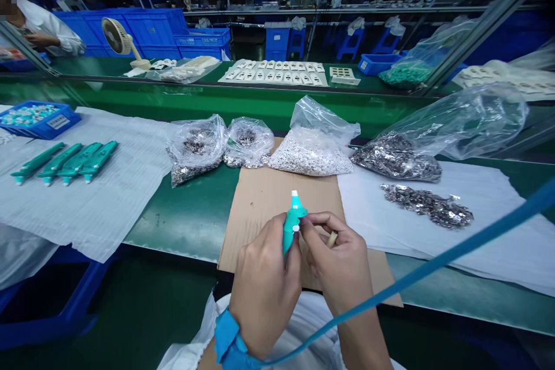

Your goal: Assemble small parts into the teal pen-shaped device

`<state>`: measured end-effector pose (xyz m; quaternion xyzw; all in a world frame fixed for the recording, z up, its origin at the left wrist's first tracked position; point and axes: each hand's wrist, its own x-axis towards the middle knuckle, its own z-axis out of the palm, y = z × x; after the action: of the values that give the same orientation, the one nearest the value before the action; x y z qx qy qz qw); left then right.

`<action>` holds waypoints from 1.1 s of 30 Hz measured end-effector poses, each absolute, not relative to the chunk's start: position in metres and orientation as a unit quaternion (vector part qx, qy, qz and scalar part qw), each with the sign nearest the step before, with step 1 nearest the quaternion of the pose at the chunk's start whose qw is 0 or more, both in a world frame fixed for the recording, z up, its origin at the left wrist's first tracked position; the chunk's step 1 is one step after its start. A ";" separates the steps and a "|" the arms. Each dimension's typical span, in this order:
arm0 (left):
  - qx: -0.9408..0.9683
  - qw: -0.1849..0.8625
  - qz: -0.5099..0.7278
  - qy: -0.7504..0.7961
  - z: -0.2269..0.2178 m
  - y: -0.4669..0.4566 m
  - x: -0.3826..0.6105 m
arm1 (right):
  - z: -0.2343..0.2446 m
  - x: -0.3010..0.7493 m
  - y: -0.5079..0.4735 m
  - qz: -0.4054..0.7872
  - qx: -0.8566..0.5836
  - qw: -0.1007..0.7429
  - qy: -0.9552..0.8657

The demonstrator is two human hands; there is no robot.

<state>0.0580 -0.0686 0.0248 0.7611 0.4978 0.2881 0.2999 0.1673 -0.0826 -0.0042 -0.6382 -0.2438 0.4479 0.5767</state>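
My left hand (pixel 264 283) is closed round a teal plastic pen-shaped part (pixel 293 218) with a white tip, held upright over a brown cardboard sheet (pixel 264 196). My right hand (pixel 338 260) pinches at the side of that part with thumb and forefinger; a small pale piece (pixel 332 238) sticks out between its fingers. A blue wrist strap (pixel 228 338) sits on my left wrist, and its blue cord (pixel 433 266) runs off to the right.
Clear bags of small metal and white parts (pixel 313 153) lie behind the cardboard, with a loose metal pile (pixel 429 205) on white cloth at right. Several finished teal parts (pixel 65 163) and a blue bin (pixel 39 118) sit at left. Another person (pixel 39 26) works far left.
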 end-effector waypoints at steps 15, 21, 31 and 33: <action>0.769 0.238 0.317 0.502 0.011 -0.068 0.062 | 0.005 0.159 -0.079 0.358 -0.690 0.566 -0.276; 0.779 0.231 0.312 0.492 0.013 -0.068 0.060 | 0.008 0.159 -0.079 0.360 -0.683 0.559 -0.303; 0.777 0.269 0.299 0.485 0.010 -0.068 0.058 | 0.008 0.156 -0.078 0.332 -0.701 0.552 -0.307; 0.756 0.302 0.301 0.497 0.011 -0.068 0.059 | 0.007 0.155 -0.079 0.326 -0.708 0.546 -0.307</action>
<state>0.0591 -0.0676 0.0111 0.7555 0.4972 0.3015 0.3018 0.1553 -0.0787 0.0071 -0.7080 -0.3071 0.3255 0.5464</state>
